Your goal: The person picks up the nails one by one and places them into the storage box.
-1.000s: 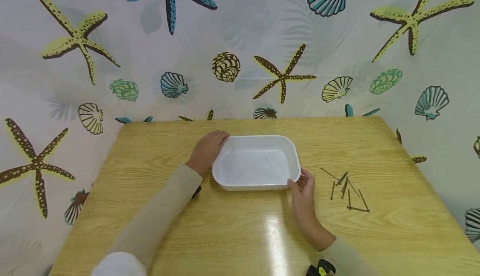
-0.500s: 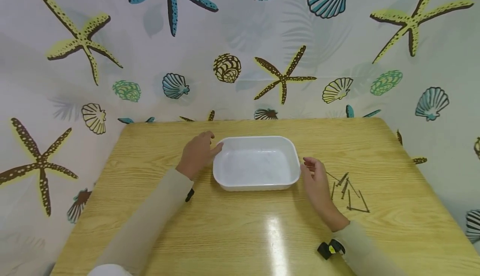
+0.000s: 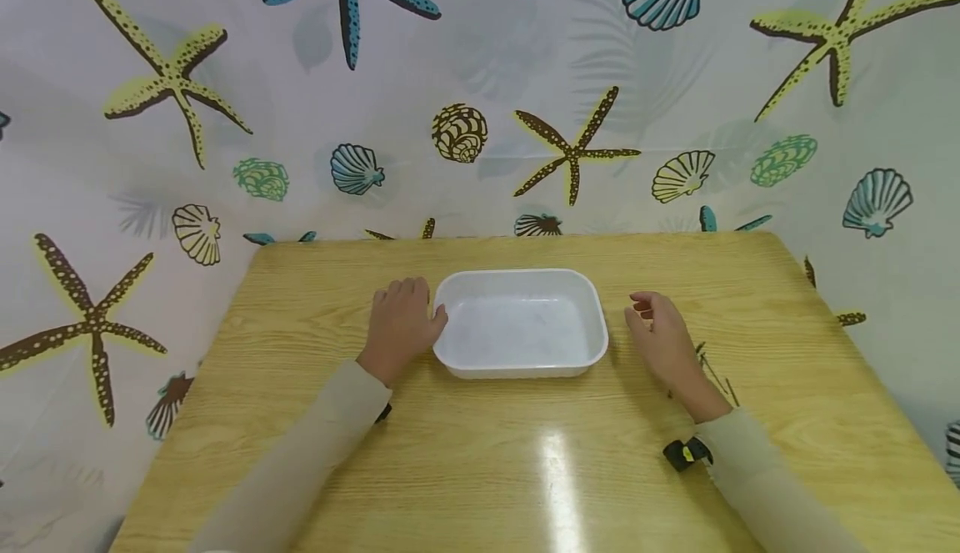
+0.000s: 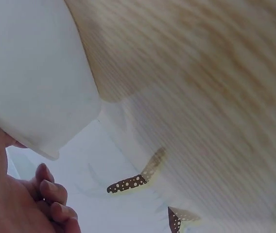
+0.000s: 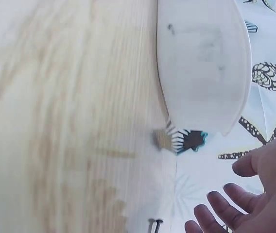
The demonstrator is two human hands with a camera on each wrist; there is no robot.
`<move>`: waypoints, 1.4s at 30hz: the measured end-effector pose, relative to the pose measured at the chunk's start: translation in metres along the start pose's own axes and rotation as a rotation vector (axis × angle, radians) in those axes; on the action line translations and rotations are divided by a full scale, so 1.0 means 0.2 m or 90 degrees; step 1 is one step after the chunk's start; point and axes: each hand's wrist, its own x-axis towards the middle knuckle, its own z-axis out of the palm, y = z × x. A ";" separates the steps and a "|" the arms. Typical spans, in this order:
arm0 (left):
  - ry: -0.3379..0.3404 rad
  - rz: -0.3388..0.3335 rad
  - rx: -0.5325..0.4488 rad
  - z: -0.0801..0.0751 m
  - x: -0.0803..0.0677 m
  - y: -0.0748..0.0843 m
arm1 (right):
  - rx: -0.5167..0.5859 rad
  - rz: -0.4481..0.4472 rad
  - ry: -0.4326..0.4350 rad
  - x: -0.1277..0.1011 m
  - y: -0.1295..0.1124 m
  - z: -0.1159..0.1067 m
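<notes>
White tray [image 3: 521,324] sits mid-counter [image 3: 480,453], empty. Left hand [image 3: 401,328] rests beside left rim, fingers relaxed, gripping nothing. Right hand [image 3: 663,340] hovers between tray and nails [image 3: 712,369], fingers loosely spread, empty. Advice: pinch single nail by shank; steady tray.

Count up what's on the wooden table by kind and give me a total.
White plastic tray: 1
Hands: 2, the left hand beside the tray, the right hand over the nails
Dark nails: a small heap partly hidden by the right hand, so no exact count
Total: 3 things plus the nails
</notes>
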 end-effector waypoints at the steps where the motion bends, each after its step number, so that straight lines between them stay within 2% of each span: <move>1: -0.008 0.003 0.008 0.00 0.00 0.01 | -0.006 0.012 -0.010 0.00 0.01 -0.03; 4: -0.030 0.015 0.027 0.00 0.00 0.01 | -0.041 0.036 -0.034 -0.01 0.06 -0.10; 8: -0.021 0.032 0.040 0.01 0.01 0.02 | -0.084 0.036 -0.062 -0.05 0.14 -0.21; 13: 0.001 0.047 0.048 0.01 0.02 0.03 | -0.132 0.009 -0.139 -0.10 0.21 -0.34; 18: 0.004 0.038 0.047 0.00 0.01 0.04 | -0.178 -0.014 -0.195 -0.11 0.27 -0.42; 24: -0.005 0.025 0.035 0.00 0.01 0.05 | -0.243 -0.076 -0.228 -0.10 0.33 -0.47; 26: -0.005 0.023 0.035 0.00 0.01 0.05 | -0.257 -0.080 -0.228 -0.11 0.34 -0.48; 35: 0.014 0.024 0.016 0.03 0.01 0.05 | -0.241 0.019 -0.251 -0.17 0.33 -0.51; 42: 0.025 0.011 -0.001 0.05 0.00 0.04 | -0.219 0.066 -0.278 -0.21 0.32 -0.47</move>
